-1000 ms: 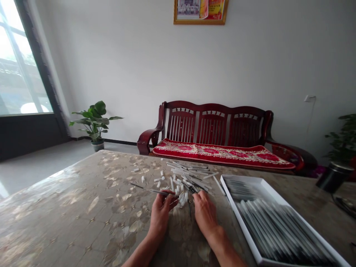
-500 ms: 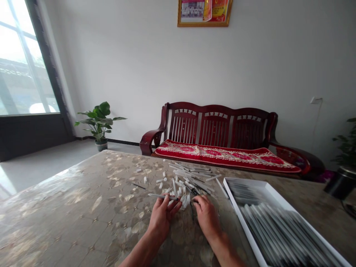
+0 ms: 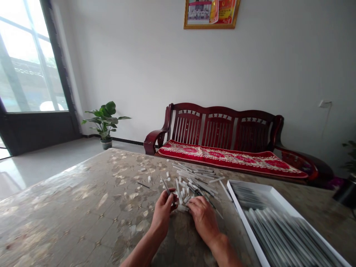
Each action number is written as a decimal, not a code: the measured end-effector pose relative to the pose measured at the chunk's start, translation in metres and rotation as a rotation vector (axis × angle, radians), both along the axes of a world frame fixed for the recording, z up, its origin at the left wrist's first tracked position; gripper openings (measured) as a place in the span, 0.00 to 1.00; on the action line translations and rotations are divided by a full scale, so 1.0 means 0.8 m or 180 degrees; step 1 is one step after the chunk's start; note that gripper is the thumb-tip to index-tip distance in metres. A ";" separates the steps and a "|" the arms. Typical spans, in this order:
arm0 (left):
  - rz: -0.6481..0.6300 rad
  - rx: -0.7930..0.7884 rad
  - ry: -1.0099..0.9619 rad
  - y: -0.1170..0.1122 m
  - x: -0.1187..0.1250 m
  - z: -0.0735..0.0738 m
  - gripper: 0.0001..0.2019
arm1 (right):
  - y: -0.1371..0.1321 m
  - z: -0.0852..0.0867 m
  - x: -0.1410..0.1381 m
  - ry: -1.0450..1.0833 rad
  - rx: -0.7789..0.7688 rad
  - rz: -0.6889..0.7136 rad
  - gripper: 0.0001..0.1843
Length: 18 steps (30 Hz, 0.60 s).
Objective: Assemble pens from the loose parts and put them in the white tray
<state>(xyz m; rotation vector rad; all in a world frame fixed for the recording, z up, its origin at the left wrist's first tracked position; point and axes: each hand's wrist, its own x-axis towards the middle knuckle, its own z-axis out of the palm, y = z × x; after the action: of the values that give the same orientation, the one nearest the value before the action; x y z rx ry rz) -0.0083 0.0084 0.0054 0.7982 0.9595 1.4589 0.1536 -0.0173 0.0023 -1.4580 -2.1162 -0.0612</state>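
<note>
In my left hand a slim grey pen is gripped between thumb and fingers, its far end pointing up and away. My right hand is low over the table, fingers bent down together at the near edge of a heap of short white pen caps. Its fingertips are partly hidden, so whatever they pinch does not show clearly. Behind the caps lie loose clear pen barrels in a spread pile. A thin dark refill rests left of the heap.
On the right stands a white open box full of grey pens. The patterned table carries a few stray caps. Beyond it are a dark red wooden bench and a potted plant.
The pen in my left hand has turned from nearly level to steeply slanted. My right hand has shifted left onto the caps, and a dark slim piece formerly by its fingers lies to its right.
</note>
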 end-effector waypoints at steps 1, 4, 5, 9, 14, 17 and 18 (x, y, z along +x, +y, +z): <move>0.0023 0.0057 0.0220 0.000 -0.001 0.001 0.21 | 0.000 0.000 0.001 -0.0015 -0.0025 -0.0037 0.18; 0.0003 0.0297 0.0832 0.000 -0.002 0.003 0.22 | 0.000 0.000 0.003 -0.0124 -0.0051 -0.0228 0.14; -0.0022 0.0366 0.0998 -0.001 -0.002 0.003 0.22 | 0.000 0.000 0.003 -0.0178 -0.0047 -0.0281 0.13; -0.0089 0.0530 0.1465 -0.004 0.003 -0.001 0.18 | -0.002 -0.003 0.003 -0.0301 0.0014 -0.0422 0.13; -0.0040 0.0717 0.1632 -0.004 0.005 -0.007 0.16 | 0.006 -0.018 0.009 0.0501 0.0141 -0.0483 0.13; 0.0006 0.0694 0.1610 -0.001 0.003 -0.010 0.17 | 0.016 -0.028 0.017 0.1801 0.0134 -0.0394 0.09; -0.0004 0.0697 0.1585 0.000 0.002 -0.011 0.17 | 0.019 -0.029 0.019 0.2315 0.0019 -0.0387 0.10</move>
<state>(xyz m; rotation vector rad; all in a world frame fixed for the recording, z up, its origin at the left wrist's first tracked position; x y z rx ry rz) -0.0066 0.0087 -0.0037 1.3650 1.1752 1.4062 0.1688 -0.0017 -0.0206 -1.3335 -1.4344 0.3633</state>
